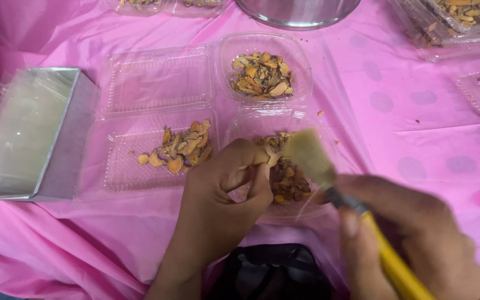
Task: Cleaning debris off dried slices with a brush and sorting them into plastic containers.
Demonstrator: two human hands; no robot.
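Meanwhile, the left hand [226, 186] pinches a dried slice [266, 157] over a clear tray [329, 145] of slices, and the right hand [418, 239] grips a yellow-handled brush [329, 178] beside it.

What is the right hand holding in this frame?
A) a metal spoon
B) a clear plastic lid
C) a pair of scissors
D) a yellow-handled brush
D: the right hand grips a brush with a yellow handle, a metal ferrule and pale bristles, raised near the small piece pinched by the left hand.
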